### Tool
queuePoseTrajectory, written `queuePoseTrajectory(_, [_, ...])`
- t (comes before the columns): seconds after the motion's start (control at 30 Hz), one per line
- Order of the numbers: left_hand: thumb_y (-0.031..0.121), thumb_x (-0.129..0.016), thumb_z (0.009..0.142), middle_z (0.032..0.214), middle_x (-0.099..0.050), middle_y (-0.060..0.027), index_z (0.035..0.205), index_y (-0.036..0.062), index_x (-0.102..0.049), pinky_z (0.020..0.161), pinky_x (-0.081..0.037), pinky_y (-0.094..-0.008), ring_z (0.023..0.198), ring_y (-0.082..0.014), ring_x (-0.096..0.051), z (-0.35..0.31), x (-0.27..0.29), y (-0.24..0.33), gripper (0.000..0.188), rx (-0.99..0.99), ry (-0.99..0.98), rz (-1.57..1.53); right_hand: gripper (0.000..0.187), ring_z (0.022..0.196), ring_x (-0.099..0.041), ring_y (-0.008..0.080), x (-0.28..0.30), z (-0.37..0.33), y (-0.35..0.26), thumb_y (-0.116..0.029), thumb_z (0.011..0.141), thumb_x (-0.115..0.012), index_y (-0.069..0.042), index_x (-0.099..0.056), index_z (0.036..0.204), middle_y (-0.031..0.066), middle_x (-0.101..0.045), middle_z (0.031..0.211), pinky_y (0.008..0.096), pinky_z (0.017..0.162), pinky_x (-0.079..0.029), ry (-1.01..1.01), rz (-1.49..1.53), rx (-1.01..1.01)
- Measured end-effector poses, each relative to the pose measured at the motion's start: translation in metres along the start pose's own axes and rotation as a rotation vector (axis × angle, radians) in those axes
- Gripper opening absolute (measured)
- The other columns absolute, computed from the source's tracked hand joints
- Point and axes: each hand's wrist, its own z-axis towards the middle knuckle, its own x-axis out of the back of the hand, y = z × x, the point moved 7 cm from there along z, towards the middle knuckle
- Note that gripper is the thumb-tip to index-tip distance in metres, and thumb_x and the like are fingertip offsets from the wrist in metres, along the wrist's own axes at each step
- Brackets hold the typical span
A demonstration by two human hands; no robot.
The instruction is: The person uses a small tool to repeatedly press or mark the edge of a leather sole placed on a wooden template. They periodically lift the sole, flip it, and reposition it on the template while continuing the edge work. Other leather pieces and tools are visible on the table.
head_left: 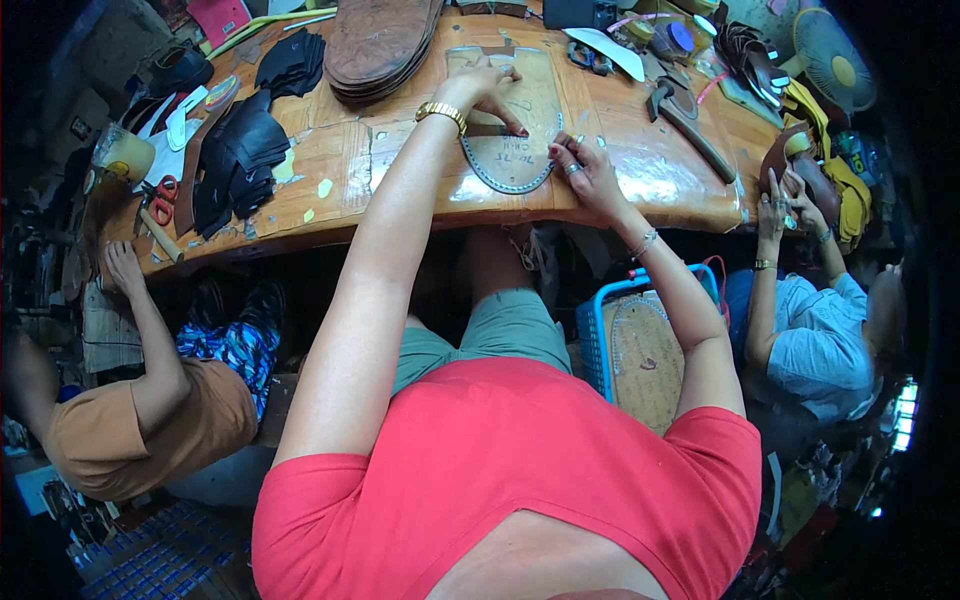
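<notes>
A flat tan template [512, 158] with a rounded near end lies on the table in front of me. A dark, dotted band runs along its curved edge, and there is handwriting on its face. My left hand [484, 92] presses down on its upper part with fingers spread. At the template's right edge my right hand [592, 178] is closed, thumb and fingers pinched together. Whatever they hold, if anything, is hidden. Left of the template rests a stack of brown oval leather pieces [376, 48].
A hammer [697, 138] lies to the right. Red-handled scissors [163, 200] and black leather pieces [240, 150] are at the left. A blue basket [592, 340] stands beside my legs. People sit on both sides, one with hands [785, 212] at the table's right end.
</notes>
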Motion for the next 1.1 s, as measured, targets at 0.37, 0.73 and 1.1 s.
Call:
queuePoseTrajectory(0.37, [0.069, -0.082, 0.035, 0.139, -0.04, -0.0171, 0.136, 0.0274, -0.045, 0.103, -0.039, -0.0478, 0.127, -0.0362, -0.044, 0.004, -0.001, 0.003, 0.115, -0.015, 0.019, 0.045, 0.018, 0.066, -0.056, 0.0115, -0.007, -0.003, 0.028, -0.014, 0.097, -0.052, 0.002, -0.058, 0.091, 0.0076, -0.058, 0.072, 0.0275, 0.061, -0.045, -0.019, 0.53, -0.296])
queuePoseTrajectory(0.73, [0.067, -0.084, 0.03, 0.137, -0.043, -0.0176, 0.134, 0.0247, -0.048, 0.101, -0.043, -0.0435, 0.123, -0.034, -0.049, 0.005, -0.004, 0.001, 0.118, -0.018, 0.057, 0.031, 0.025, 0.063, -0.053, 0.0056, -0.011, -0.001, 0.017, -0.021, 0.099, -0.05, 0.0, -0.058, 0.089, 0.0011, -0.058, 0.074, 0.0204, 0.056, -0.043, -0.045, 0.543, -0.223])
queuePoseTrajectory(1.1, [0.067, -0.084, 0.029, 0.137, -0.044, -0.0169, 0.133, 0.0242, -0.05, 0.101, -0.043, -0.0421, 0.123, -0.0334, -0.049, 0.003, -0.003, -0.002, 0.118, -0.018, 0.063, 0.004, 0.019, 0.068, -0.057, 0.0092, -0.007, -0.004, -0.031, -0.015, 0.096, -0.054, 0.003, -0.056, 0.09, 0.0039, -0.06, 0.073, 0.0255, 0.058, -0.044, -0.081, 0.096, 0.161])
